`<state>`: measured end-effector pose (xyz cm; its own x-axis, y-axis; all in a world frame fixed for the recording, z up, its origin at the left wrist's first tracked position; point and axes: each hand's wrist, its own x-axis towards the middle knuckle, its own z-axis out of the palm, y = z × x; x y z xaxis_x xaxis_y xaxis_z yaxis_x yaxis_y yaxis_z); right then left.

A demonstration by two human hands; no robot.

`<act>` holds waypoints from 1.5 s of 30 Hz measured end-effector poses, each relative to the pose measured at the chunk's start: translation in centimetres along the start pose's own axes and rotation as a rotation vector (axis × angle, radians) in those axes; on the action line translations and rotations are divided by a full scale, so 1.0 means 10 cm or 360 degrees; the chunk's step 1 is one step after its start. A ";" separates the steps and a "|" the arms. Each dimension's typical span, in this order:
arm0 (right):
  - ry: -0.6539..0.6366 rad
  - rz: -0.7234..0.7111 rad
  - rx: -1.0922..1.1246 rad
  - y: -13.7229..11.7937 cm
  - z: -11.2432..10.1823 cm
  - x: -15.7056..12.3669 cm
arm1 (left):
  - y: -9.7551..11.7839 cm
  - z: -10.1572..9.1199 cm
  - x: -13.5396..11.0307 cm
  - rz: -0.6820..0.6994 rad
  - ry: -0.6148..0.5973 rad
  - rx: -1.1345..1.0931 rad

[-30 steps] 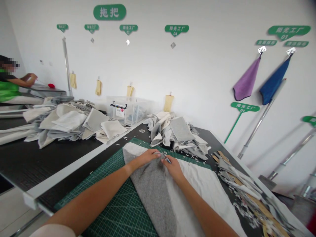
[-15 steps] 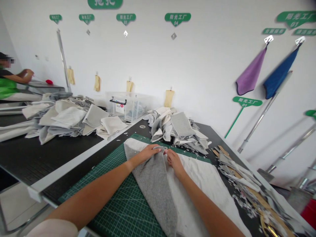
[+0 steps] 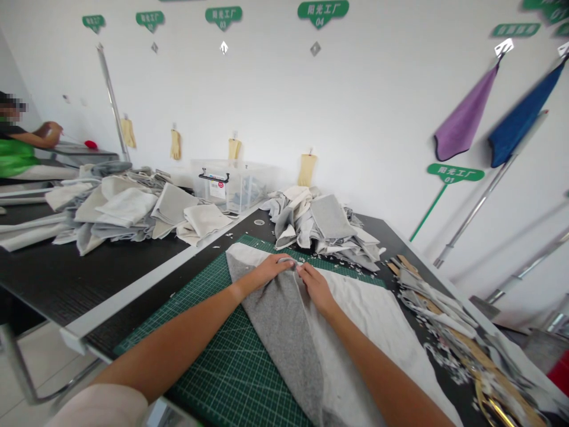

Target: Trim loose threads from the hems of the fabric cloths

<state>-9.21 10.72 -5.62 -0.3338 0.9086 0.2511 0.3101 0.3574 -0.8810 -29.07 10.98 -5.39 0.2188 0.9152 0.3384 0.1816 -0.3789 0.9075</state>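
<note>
**A:** Where are we?

**B:** A workroom with a white wall; green signs (image 3: 320, 13) run along it, and a purple cloth (image 3: 464, 112) and a blue cloth (image 3: 524, 107) hang at the right. A co-worker (image 3: 22, 142) sits far off at the left, past a long black workbench (image 3: 89, 279).

**A:** And on the bench?

**B:** Heaps of gray and cream fabric pieces (image 3: 120, 207) at the left, a second heap (image 3: 322, 228) nearer the middle, a clear plastic box (image 3: 235, 185) behind them; offcut strips (image 3: 433, 305) lie at the right.

**A:** The piece in hand?

**B:** Right in front of the person, on a green cutting mat (image 3: 208, 350): gray fabric (image 3: 278, 332) lying over white fabric (image 3: 368, 338), narrowing towards the mat's far edge.

**A:** The grip?

**B:** Both hands close together there; the left hand (image 3: 269, 270) curls over the top, the right hand (image 3: 315, 289) presses in beside it; they seem to pinch the gray edge, though I can't tell if anything small lies beneath.

**A:** So what's the step?

**B:** Setting that fold, I'd judge; the next move calls for even layers — no pulling askew.
</note>
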 end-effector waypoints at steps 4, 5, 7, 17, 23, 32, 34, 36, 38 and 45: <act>0.0026 -0.0059 -0.0164 -0.02 -0.01 -0.01 | -0.05 -0.01 0.01 0.0019 -0.0017 0.0021; 0.0023 -0.0065 -0.0180 -0.03 -0.01 -0.01 | -0.05 -0.01 0.01 0.0016 -0.0021 0.0017; 0.0024 -0.0075 -0.0201 -0.02 -0.01 -0.02 | -0.05 -0.01 0.01 -0.0001 -0.0030 0.0018; 0.0028 -0.0142 -0.0273 0.02 -0.01 0.00 | -0.05 0.03 0.01 -0.0007 -0.0004 -0.0006; 0.0032 -0.0103 -0.0289 0.01 -0.01 -0.01 | 0.03 0.05 -0.02 -0.0015 0.0064 0.0019; 0.0028 -0.0113 -0.0332 -0.01 -0.01 -0.01 | 0.05 0.06 -0.02 0.0027 0.0147 0.0096; 0.0020 -0.0126 -0.0346 -0.01 -0.01 -0.01 | 0.05 0.06 -0.03 0.0023 0.0146 0.0094; 0.0018 -0.0136 -0.0362 -0.01 -0.02 -0.02 | 0.04 0.07 -0.03 0.0009 0.0158 0.0085; 0.0016 -0.0149 -0.0372 -0.01 -0.02 -0.02 | 0.04 0.07 -0.03 0.0004 0.0167 0.0084; 0.0017 -0.0137 -0.0387 -0.02 -0.02 -0.02 | 0.05 0.07 -0.03 0.0004 0.0135 0.0053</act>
<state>-9.02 10.47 -5.41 -0.3593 0.8742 0.3266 0.4862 0.4741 -0.7341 -28.40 10.46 -5.25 0.1378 0.9221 0.3616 0.2135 -0.3842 0.8982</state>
